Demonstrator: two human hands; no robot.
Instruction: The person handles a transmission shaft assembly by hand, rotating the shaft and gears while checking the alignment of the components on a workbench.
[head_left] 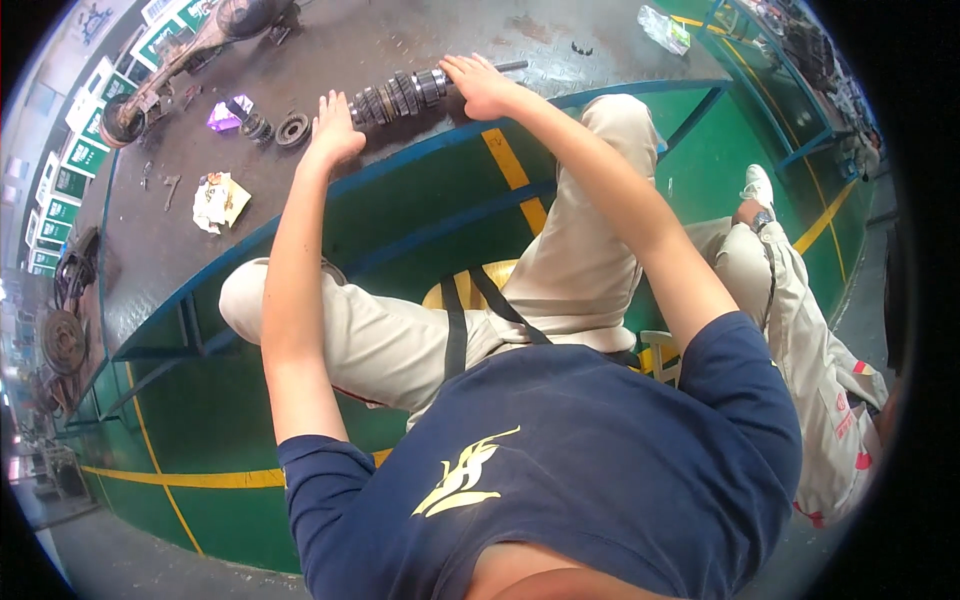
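Observation:
A gear shaft [402, 97] with several toothed gears lies along the near edge of the metal-topped table, its thin end [515, 66] sticking out to the right. My left hand [335, 130] is at its left end, fingers stretched forward and palm turned toward the gears. Over the right part of the shaft reaches my right hand [481, 86], its fingers extended and not wrapped round it. How firmly either palm presses on the shaft cannot be seen. Just left of my left hand are a loose ring gear [293, 130] and a smaller gear part [257, 128].
A purple packet [229, 114] and a crumpled paper wrapper [220, 203] lie on the table's left side. Behind them rests a long axle housing [190, 50]. A clear plastic bag [664, 31] is at the far right. Another person's leg [800, 330] is close on my right.

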